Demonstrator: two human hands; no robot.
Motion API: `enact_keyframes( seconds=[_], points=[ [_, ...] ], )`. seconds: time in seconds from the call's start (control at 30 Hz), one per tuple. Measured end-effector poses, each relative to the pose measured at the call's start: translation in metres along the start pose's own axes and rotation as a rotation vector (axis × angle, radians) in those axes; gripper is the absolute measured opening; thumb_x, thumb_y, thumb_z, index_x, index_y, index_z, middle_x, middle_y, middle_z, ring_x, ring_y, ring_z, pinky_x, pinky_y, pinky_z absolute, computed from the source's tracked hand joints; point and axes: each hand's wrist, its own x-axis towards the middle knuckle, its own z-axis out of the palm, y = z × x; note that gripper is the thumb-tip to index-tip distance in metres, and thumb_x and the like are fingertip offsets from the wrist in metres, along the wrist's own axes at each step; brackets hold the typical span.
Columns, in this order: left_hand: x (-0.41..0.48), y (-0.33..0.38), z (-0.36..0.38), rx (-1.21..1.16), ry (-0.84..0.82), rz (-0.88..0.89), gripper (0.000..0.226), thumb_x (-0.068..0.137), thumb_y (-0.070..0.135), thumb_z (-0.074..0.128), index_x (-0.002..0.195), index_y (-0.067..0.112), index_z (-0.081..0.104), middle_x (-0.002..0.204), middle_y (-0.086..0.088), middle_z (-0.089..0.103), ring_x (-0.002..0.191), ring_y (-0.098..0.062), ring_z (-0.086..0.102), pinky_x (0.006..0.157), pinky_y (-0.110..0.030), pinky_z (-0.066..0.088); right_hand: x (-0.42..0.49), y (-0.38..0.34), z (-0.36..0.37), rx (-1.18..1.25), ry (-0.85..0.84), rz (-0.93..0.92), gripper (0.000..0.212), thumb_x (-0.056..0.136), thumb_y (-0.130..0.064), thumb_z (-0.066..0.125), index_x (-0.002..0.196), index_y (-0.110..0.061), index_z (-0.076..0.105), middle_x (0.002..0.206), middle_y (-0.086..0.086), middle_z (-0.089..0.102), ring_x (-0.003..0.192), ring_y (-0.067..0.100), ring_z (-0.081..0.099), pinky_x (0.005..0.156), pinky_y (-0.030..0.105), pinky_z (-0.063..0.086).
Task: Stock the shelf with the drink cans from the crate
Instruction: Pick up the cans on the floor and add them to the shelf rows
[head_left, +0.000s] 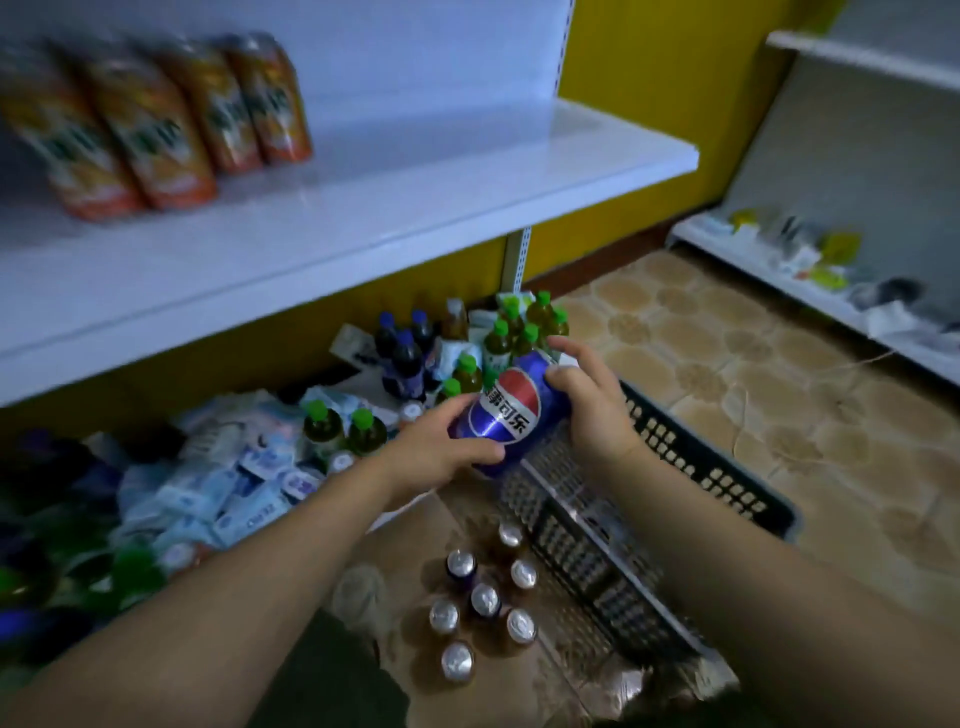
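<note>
Blue cylindrical metal drink can (511, 413), centre frame, lies tilted: long axis runs lower left to upper right. Left hand (447, 449) and right hand (589, 402) both grip it.

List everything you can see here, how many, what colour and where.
blue cola can: one, blue, red and white, between both hands
orange cans: four, orange, left on the white shelf
white shelf: one, white, upper half
black crate: one, black, floor at right
standing cans: seven, silver tops, beside the crate
green-capped bottles: about ten, under the shelf
blue-capped bottles: three, dark, under the shelf
packets: heap, pale blue and white, lower left
left hand: grips the can's lower end
right hand: grips the can's upper end
</note>
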Motion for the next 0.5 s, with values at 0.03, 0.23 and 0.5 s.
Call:
enact_keyframes(
  seconds=[0.03,0.23,0.5],
  points=[
    [-0.013,0.016,-0.004,-0.022,0.019,0.02,0.054,0.072,0.008,0.078,0.116,0.025,0.052,0.11,0.0,0.064,0.099,-0.019,0.064,0.084,-0.037,0.055,-0.003,-0.018,0.01,0.03,0.008,-0.034,0.046,0.069,-0.026,0.055,0.115,-0.022,0.056,0.108,0.01,0.061,0.085,0.019,0.065,0.061,0.026,0.054],
    [-0.076,0.089,-0.023,0.034,0.358,0.299,0.045,0.074,0.0,0.075,0.106,0.023,0.054,0.096,0.002,0.066,0.079,-0.011,0.064,0.066,-0.019,0.054,-0.018,-0.093,0.066,-0.027,-0.058,-0.207,0.036,0.093,-0.025,0.061,0.125,-0.019,0.047,0.113,0.003,0.059,0.087,0.003,0.06,0.067,0.014,0.049],
    [-0.144,0.11,-0.109,0.259,0.517,0.267,0.051,0.08,0.018,0.074,0.124,0.025,0.047,0.115,0.003,0.061,0.102,-0.012,0.061,0.079,-0.022,0.051,-0.028,-0.14,0.16,-0.295,-0.24,-0.323,0.066,0.077,-0.036,0.078,0.132,-0.029,0.042,0.111,-0.006,0.057,0.099,0.015,0.061,0.086,0.036,0.055]
  ],
)
